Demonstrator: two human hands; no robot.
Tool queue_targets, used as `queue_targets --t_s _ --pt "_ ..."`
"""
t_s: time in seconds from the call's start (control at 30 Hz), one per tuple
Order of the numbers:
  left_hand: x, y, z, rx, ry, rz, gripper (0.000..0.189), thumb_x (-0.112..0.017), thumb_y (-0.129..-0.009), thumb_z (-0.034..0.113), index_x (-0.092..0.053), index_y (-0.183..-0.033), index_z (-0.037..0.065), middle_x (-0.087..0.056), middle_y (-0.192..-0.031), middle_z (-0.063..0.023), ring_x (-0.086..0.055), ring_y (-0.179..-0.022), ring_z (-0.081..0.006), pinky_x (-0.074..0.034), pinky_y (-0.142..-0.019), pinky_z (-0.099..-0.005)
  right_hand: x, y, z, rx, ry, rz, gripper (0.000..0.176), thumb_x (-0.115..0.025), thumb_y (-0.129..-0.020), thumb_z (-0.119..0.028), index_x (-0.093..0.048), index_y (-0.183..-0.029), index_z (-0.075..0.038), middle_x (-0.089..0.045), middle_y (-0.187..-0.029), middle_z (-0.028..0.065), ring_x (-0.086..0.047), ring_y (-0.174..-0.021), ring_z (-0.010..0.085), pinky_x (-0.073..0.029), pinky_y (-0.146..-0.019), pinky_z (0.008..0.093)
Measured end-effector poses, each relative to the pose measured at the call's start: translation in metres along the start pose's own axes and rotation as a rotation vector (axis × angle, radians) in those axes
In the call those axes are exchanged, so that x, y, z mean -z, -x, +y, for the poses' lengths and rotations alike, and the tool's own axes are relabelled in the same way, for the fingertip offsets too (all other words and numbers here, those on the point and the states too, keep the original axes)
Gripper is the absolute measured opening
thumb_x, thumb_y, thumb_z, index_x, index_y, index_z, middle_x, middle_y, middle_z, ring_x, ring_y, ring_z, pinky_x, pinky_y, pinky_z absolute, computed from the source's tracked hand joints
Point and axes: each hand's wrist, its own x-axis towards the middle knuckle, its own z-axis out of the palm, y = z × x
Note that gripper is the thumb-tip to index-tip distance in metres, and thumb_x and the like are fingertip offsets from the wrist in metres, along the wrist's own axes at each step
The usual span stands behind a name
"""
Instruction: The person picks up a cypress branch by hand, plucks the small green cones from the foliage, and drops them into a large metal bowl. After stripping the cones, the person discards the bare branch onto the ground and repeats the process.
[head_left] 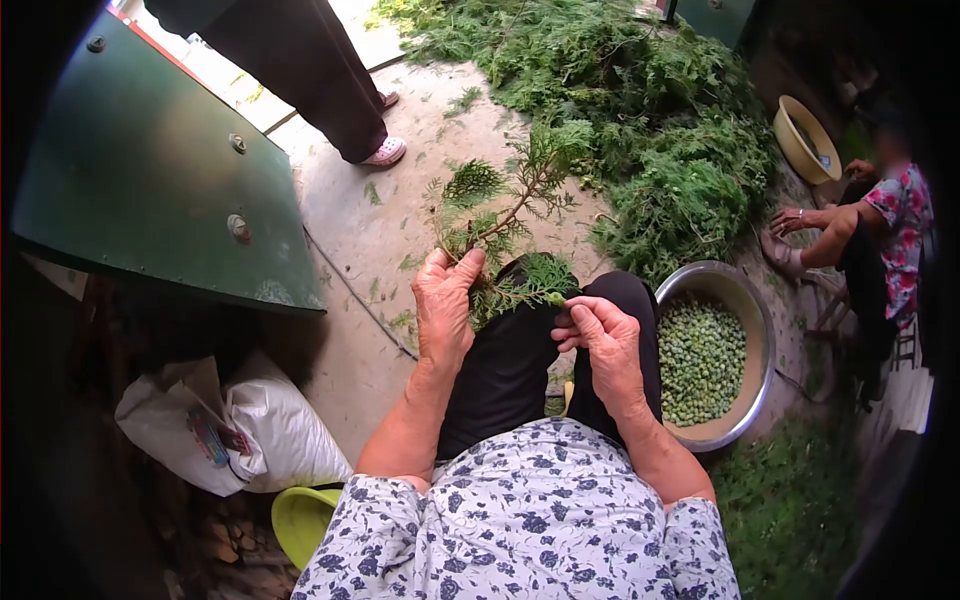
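My left hand [445, 305] is closed around the stem of a leafy evergreen branch [518, 208], likely cypress or arborvitae, held above my lap. The branch fans out up and to the right, with a lower sprig crossing my dark trousers. At the tip of that sprig, the thumb and fingers of my right hand [605, 345] are pinched on a small bright green cone [557, 298]. Beside my right knee stands a metal basin [768, 365] holding many small round green cones [703, 360].
A large heap of cut evergreen branches [660, 130] lies ahead. Another person [905, 235] sits at right near a yellow basin [808, 140]; someone in dark trousers [310, 75] stands ahead left. At left are a green metal door [150, 170], white sacks [275, 425] and a lime-green bowl [300, 520].
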Motion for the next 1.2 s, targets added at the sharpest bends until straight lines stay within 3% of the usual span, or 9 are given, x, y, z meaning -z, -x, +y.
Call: queue_targets --t_s 0.17,0.37,0.43,0.57,0.63,0.83,0.97,1.07,1.2 --pt "-0.006 0.010 0.005 -0.014 0.001 0.008 0.013 -0.065 -0.081 0.006 -0.057 -0.091 0.001 -0.058 -0.076 -0.0013 -0.051 -0.065 -0.0083 -0.044 -0.059 -0.0228 -0.009 -0.007 -0.007 -0.006 -0.169 -0.011 0.035 -0.057 -0.088 -0.020 -0.049 -0.110 0.006 -0.060 -0.084 0.0115 -0.061 -0.065 0.0128 -0.049 -0.053 0.0200" --pt "-0.010 0.023 0.009 0.060 -0.054 -0.029 0.020 -0.065 -0.079 0.002 -0.046 -0.074 0.005 -0.057 -0.070 -0.0041 -0.055 -0.059 -0.0094 -0.046 -0.055 -0.0230 -0.004 -0.014 -0.004 -0.111 -0.370 -0.015 0.026 -0.058 -0.087 -0.022 -0.054 -0.098 0.002 -0.060 -0.077 0.0085 -0.058 -0.057 0.0116 -0.046 -0.044 0.0198" --pt "-0.012 0.027 0.008 0.040 -0.041 -0.073 0.020 -0.066 -0.078 0.002 -0.047 -0.075 0.003 -0.057 -0.070 -0.0045 -0.055 -0.058 -0.0099 -0.047 -0.054 -0.0229 -0.004 -0.013 -0.010 -0.135 -0.452 -0.026 0.022 -0.059 -0.087 -0.022 -0.055 -0.093 -0.001 -0.054 -0.069 0.0018 -0.057 -0.056 0.0110 -0.044 -0.044 0.0202" --pt "-0.018 0.036 0.006 0.087 -0.073 -0.118 0.014 -0.065 -0.079 0.004 -0.051 -0.080 0.000 -0.060 -0.072 -0.0060 -0.058 -0.061 -0.0115 -0.049 -0.055 -0.0235 0.001 -0.011 -0.021 -0.148 -0.463 -0.018 0.018 -0.061 -0.085 -0.023 -0.053 -0.088 -0.007 -0.054 -0.069 0.0003 -0.055 -0.056 0.0115 -0.042 -0.047 0.0218" --pt "-0.023 0.039 0.013 0.226 -0.072 -0.194 0.015 -0.064 -0.080 0.005 -0.054 -0.088 -0.003 -0.062 -0.076 -0.0079 -0.060 -0.063 -0.0125 -0.051 -0.057 -0.0246 0.002 -0.011 -0.029 -0.158 -0.478 0.045 0.016 -0.062 -0.085 -0.019 -0.053 -0.090 -0.007 -0.054 -0.068 -0.0003 -0.054 -0.056 0.0112 -0.041 -0.048 0.0219" --pt "-0.043 0.045 0.025 0.415 -0.050 -0.365 0.014 -0.058 -0.083 0.003 -0.054 -0.095 -0.004 -0.062 -0.081 -0.0099 -0.062 -0.066 -0.0174 -0.054 -0.057 -0.0278 0.007 -0.013 -0.049 0.093 -0.433 0.125 0.018 -0.058 -0.087 -0.014 -0.049 -0.099 -0.003 -0.053 -0.072 0.0009 -0.053 -0.051 0.0096 -0.040 -0.040 0.0199" --pt "-0.053 0.056 0.007 0.390 -0.041 -0.347 0.016 -0.058 -0.086 0.009 -0.048 -0.096 0.002 -0.058 -0.074 -0.0063 -0.058 -0.058 -0.0112 -0.047 -0.045 -0.0199 0.010 -0.017 -0.057 0.070 -0.530 0.133 0.014 -0.054 -0.089 -0.016 -0.048 -0.096 -0.006 -0.054 -0.072 0.0016 -0.050 -0.050 0.0099 -0.037 -0.040 0.0208" --pt "-0.056 0.064 -0.012 0.356 -0.139 -0.376 0.015 -0.056 -0.088 0.014 -0.047 -0.096 0.005 -0.056 -0.067 -0.0027 -0.048 -0.048 -0.0065 -0.037 -0.040 -0.0175 0.014 -0.012 -0.054 -0.049 -0.523 0.175 0.014 -0.052 -0.090 -0.024 -0.047 -0.089 -0.011 -0.045 -0.063 0.0002 -0.036 -0.047 0.0080 -0.027 -0.041 0.0210" --pt "-0.056 0.072 -0.025 0.335 -0.167 -0.418 0.015 -0.055 -0.089 0.015 -0.048 -0.096 0.004 -0.055 -0.065 -0.0016 -0.047 -0.048 -0.0057 -0.036 -0.040 -0.0173 0.025 -0.008 -0.044 -0.048 -0.481 0.239 0.018 -0.053 -0.089 -0.028 -0.047 -0.082 -0.013 -0.042 -0.061 -0.0020 -0.036 -0.047 0.0067 -0.026 -0.039 0.0204"
